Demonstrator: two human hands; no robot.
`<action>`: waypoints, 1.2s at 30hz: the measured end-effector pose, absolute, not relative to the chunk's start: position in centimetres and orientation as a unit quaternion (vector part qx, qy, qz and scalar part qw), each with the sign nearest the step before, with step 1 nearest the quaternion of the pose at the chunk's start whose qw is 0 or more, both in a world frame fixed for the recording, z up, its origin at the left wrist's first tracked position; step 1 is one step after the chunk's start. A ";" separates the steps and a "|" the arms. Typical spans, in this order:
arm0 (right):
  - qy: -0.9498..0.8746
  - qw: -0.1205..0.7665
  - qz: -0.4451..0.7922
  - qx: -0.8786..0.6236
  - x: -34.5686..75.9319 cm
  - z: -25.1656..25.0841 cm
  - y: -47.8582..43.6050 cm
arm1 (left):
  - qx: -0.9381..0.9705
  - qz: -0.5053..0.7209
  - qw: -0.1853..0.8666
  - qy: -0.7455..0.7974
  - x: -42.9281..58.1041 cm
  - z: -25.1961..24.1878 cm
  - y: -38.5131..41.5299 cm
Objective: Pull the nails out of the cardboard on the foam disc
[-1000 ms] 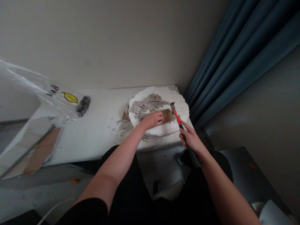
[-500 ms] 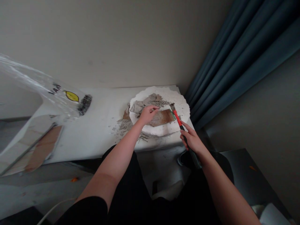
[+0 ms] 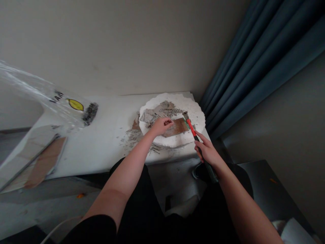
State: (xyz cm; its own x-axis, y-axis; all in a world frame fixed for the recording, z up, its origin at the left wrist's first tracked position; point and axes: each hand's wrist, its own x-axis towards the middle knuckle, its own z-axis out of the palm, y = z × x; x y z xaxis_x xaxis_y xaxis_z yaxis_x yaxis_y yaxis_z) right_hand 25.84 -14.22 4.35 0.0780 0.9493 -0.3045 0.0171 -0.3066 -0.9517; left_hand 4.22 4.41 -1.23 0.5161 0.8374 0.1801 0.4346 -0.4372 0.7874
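In my right hand (image 3: 207, 149) is a hammer (image 3: 191, 128) with a dark grip and a red section below its metal head. The fingers wrap the handle, and the head hangs over the right part of a round white slab (image 3: 181, 139) with a ragged edge. On the slab lies a brown, board-like piece (image 3: 179, 127) with a greenish right end. My left hand (image 3: 160, 126) is over this piece's left end, thumb and fingertips drawn together in a pinch. Whatever is between them is too small to make out. Grey rubble (image 3: 165, 107) covers the slab's back left.
The slab rests on a white table (image 3: 106, 135), with crumbs and thin nail-like sticks (image 3: 154, 148) by its front edge. A clear plastic bag (image 3: 68, 103) with dark contents and flat brown pieces (image 3: 45, 162) are at left. A blue curtain (image 3: 236, 74) hangs at right.
My left hand's fingers have curled, and the thumb has come towards the fingertips above the brown piece. My right hand and the hammer have stayed almost in place.
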 end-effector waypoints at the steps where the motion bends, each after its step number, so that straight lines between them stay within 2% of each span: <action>1: -0.406 0.426 0.545 -0.597 25.9 4.3 -14.2 | 0.807 0.279 0.339 0.395 4.3 -1.2 4.3; 14: -0.413 0.428 0.540 -0.596 25.9 4.4 -14.2 | 0.851 0.249 0.269 0.375 4.6 -1.6 4.4; 36: -0.405 0.420 0.541 -0.605 25.8 4.7 -14.3 | 0.858 0.244 0.242 0.383 4.9 -1.5 3.9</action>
